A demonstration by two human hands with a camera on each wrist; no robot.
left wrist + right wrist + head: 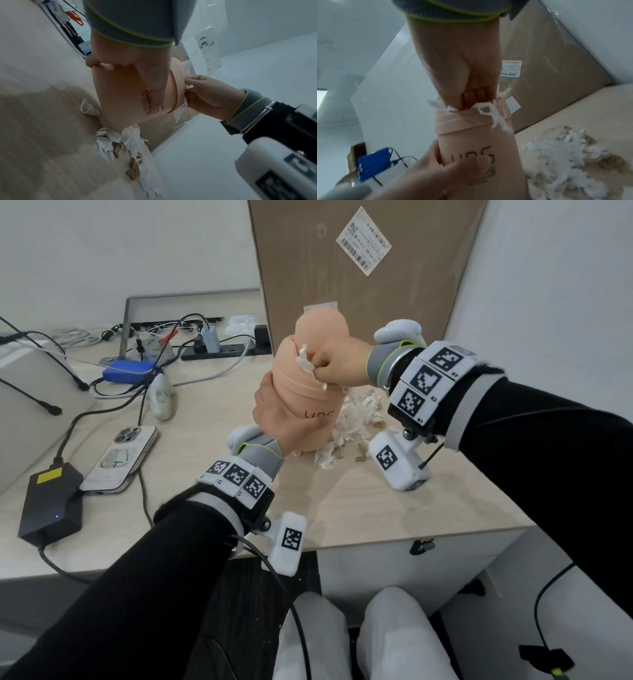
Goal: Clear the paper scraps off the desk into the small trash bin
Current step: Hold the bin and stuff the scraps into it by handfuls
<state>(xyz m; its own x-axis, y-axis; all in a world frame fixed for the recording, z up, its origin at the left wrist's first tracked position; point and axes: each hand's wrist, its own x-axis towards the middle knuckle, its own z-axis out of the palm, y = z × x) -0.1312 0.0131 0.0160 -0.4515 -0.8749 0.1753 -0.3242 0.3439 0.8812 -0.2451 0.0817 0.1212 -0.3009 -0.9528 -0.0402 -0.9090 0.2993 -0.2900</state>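
A small peach trash bin [301, 392] with its lid tipped up stands tilted on the desk, and my left hand [274, 419] grips its body. My right hand [337, 364] holds a bunch of white paper scraps [306, 362] at the bin's mouth, strips hanging over the rim. In the right wrist view the fingers [476, 97] press the scraps [489, 112] into the opening of the bin [471, 142]. A pile of torn white and brown scraps [356, 419] lies on the desk right behind and beside the bin, also seen in the left wrist view as a pile [120, 142].
A large cardboard box [363, 268] leans against the wall behind the bin. To the left lie a phone [120, 460], a black power adapter [51, 505], a blue device [128, 369], a power strip [226, 350] and tangled cables. The desk's front edge [411, 534] is near my knees.
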